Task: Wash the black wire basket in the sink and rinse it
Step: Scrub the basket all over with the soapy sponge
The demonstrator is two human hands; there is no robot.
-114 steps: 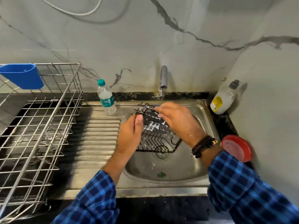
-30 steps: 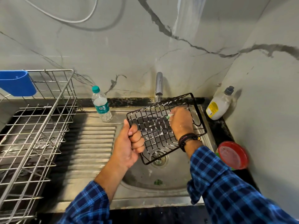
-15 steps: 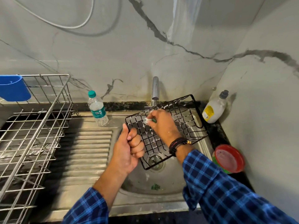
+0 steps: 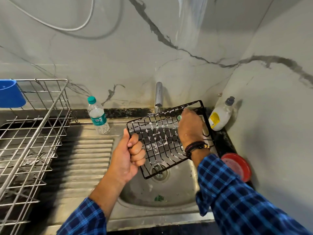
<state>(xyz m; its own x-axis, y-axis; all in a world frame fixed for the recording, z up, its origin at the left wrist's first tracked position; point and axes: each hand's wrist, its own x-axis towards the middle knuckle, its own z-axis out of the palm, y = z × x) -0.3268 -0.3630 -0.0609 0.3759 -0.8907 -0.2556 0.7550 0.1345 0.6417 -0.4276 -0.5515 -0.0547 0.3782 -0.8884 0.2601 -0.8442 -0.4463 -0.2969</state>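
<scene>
Scrubbing stage. The black wire basket [image 4: 166, 138] is held tilted above the sink [image 4: 169, 197], its lower corner over the drain [image 4: 159, 173] and its upper edge just under the tap [image 4: 158, 94]. The left hand [image 4: 126, 156] is clenched on the basket's left rim; the right hand [image 4: 190, 128] presses a small green scrubber [image 4: 179, 117] against the soapy wires near the sink's back edge. Likely risks: suds make the rim slippery, so the basket could twist or drop; the raised corner could strike the tap or soap bottle [image 4: 220, 117].
</scene>
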